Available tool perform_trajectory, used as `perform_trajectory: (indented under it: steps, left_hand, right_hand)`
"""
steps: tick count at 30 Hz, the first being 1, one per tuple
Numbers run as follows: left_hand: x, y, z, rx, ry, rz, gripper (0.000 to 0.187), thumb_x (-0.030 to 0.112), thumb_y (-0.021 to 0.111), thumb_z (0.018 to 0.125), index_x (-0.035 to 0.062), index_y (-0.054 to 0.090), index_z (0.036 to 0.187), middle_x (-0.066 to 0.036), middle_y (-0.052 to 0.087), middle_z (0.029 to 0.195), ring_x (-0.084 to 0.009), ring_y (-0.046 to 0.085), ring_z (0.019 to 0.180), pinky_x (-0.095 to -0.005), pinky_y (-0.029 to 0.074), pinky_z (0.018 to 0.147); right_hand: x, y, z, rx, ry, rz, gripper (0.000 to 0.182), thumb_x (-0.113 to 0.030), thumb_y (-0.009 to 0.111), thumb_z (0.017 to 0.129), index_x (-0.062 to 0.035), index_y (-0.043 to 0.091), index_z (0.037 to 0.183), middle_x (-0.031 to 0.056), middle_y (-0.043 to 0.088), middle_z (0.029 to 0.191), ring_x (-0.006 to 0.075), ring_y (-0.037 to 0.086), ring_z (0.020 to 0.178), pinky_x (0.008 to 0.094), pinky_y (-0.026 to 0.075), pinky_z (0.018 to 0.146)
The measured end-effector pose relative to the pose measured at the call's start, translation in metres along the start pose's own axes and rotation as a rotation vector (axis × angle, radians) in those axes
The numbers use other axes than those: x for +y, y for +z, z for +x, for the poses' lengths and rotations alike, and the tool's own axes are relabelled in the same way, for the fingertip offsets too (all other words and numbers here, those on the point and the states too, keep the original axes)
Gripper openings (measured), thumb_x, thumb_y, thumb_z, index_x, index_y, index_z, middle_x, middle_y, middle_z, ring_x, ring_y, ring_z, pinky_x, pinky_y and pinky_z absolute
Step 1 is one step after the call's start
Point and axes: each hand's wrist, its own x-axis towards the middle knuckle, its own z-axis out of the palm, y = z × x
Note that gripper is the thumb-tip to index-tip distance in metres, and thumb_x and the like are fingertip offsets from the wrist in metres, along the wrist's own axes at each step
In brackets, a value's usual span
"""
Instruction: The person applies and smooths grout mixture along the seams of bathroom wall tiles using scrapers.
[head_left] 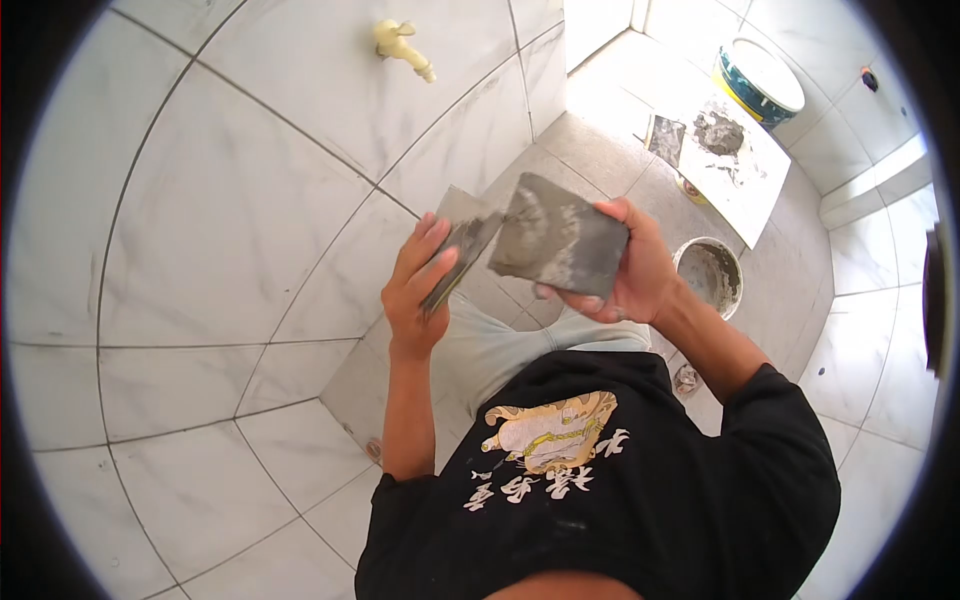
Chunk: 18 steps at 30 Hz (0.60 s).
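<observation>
My left hand [415, 280] grips a thin, flat grey spreader plate [462, 235], tilted, its face smeared with grout. My right hand [640, 265] holds a wider squarish grey plate [560, 238] by its right edge, thumb on top and fingers underneath. Pale, wet-looking grout streaks its upper face. The two plates are held in front of my chest, with the left plate's edge right at the left side of the squarish one. Both hands are closed on what they hold.
Marbled wall tiles [230, 180] with dark joints rise at the left, with a cream tap [402, 48]. On the tiled floor stand a bucket [738, 270] with grey residue, a white board [765, 190] bearing a grout heap [718, 134], and a lidded paint bucket [765, 75].
</observation>
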Motion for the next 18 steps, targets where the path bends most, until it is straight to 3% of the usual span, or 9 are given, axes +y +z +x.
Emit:
perform_trajectory:
  steps: [1, 4, 5, 7, 8, 9, 12, 15, 18]
  left_hand:
    - [-0.003, 0.003, -0.008, 0.015, -0.008, 0.011, 0.025, 0.0, 0.063, 0.088, 0.0075, 0.065, 0.111, -0.02, 0.063, 0.126, -0.0399, 0.056, 0.123, -0.0471, 0.045, 0.103]
    - [0.001, 0.023, -0.036, 0.129, -0.676, -0.229, 0.021, 0.006, 0.06, 0.093, 0.0038, 0.064, 0.114, -0.013, 0.066, 0.12, -0.0252, 0.064, 0.111, -0.0422, 0.053, 0.095]
    - [0.004, 0.026, -0.041, 0.147, -0.693, -0.232, 0.021, 0.006, 0.06, 0.093, 0.0038, 0.064, 0.114, -0.013, 0.066, 0.12, -0.0252, 0.064, 0.111, -0.0422, 0.053, 0.095]
    - [0.021, 0.032, -0.031, 0.507, -1.171, -1.001, 0.026, 0.017, 0.058, 0.096, 0.0011, 0.06, 0.116, -0.011, 0.067, 0.111, -0.0198, 0.067, 0.101, -0.0389, 0.059, 0.083]
    - [0.025, 0.035, -0.028, 0.536, -1.166, -1.019, 0.026, 0.017, 0.058, 0.096, 0.0011, 0.06, 0.116, -0.011, 0.067, 0.111, -0.0198, 0.067, 0.101, -0.0389, 0.059, 0.083]
    - [0.028, 0.036, -0.026, 0.527, -1.232, -1.106, 0.027, 0.019, 0.056, 0.096, 0.0003, 0.059, 0.115, -0.011, 0.068, 0.11, -0.0199, 0.069, 0.096, -0.037, 0.062, 0.077]
    - [0.037, 0.037, -0.016, 0.499, -1.314, -1.276, 0.03, 0.021, 0.055, 0.096, 0.0007, 0.056, 0.118, -0.011, 0.067, 0.11, -0.0198, 0.069, 0.095, -0.0364, 0.063, 0.073]
    - [0.053, 0.042, 0.003, 0.47, -1.309, -1.321, 0.034, 0.021, 0.055, 0.096, 0.0021, 0.053, 0.124, -0.01, 0.065, 0.113, -0.0202, 0.068, 0.098, -0.0382, 0.063, 0.076]
    - [0.063, 0.046, 0.008, 0.496, -1.236, -1.251, 0.035, 0.021, 0.054, 0.097, 0.0029, 0.052, 0.127, -0.01, 0.064, 0.116, -0.021, 0.067, 0.099, -0.0389, 0.063, 0.077]
  right_hand:
    - [-0.003, 0.001, -0.004, -0.001, 0.019, -0.006, 0.067, -0.052, 0.033, 0.093, -0.0039, 0.046, 0.137, 0.0351, 0.061, 0.104, 0.0279, 0.056, 0.054, 0.0332, 0.044, 0.042]
    - [-0.014, 0.012, -0.008, -0.145, -0.216, -0.033, 0.072, -0.051, 0.037, 0.092, 0.001, 0.037, 0.143, 0.0382, 0.055, 0.112, 0.0309, 0.062, 0.061, 0.0352, 0.05, 0.045]
    - [-0.017, 0.01, -0.008, -0.133, -0.195, -0.035, 0.072, -0.051, 0.037, 0.092, 0.001, 0.037, 0.143, 0.0382, 0.055, 0.112, 0.0309, 0.062, 0.061, 0.0352, 0.05, 0.045]
    - [-0.027, 0.001, -0.011, 0.05, -0.429, -0.371, 0.073, -0.049, 0.039, 0.092, 0.005, 0.036, 0.142, 0.0348, 0.053, 0.122, 0.0344, 0.064, 0.091, 0.0444, 0.053, 0.077]
    - [-0.03, -0.004, -0.015, 0.033, -0.417, -0.487, 0.071, -0.045, 0.046, 0.091, 0.0107, 0.04, 0.136, 0.0243, 0.057, 0.125, 0.0302, 0.057, 0.11, 0.0426, 0.044, 0.094]
    - [-0.029, -0.012, -0.014, 0.057, -0.472, -0.628, 0.072, -0.039, 0.053, 0.087, 0.0085, 0.04, 0.139, 0.0195, 0.058, 0.126, 0.0272, 0.058, 0.11, 0.0391, 0.043, 0.098]
    - [-0.026, -0.002, -0.009, 0.07, -0.475, -1.229, 0.073, -0.03, 0.057, 0.08, 0.0009, 0.041, 0.145, 0.0171, 0.047, 0.135, 0.0243, 0.047, 0.123, 0.0363, 0.033, 0.107]
    - [-0.024, 0.007, -0.005, -0.018, -0.515, -1.699, 0.069, -0.013, 0.059, 0.074, -0.0065, 0.049, 0.142, 0.0197, 0.045, 0.131, 0.0315, 0.047, 0.118, 0.0371, 0.036, 0.102]
    - [-0.03, -0.011, -0.002, -0.03, -0.554, -1.786, 0.069, -0.008, 0.06, 0.07, -0.0074, 0.054, 0.138, 0.022, 0.045, 0.128, 0.0337, 0.049, 0.112, 0.0382, 0.039, 0.099]
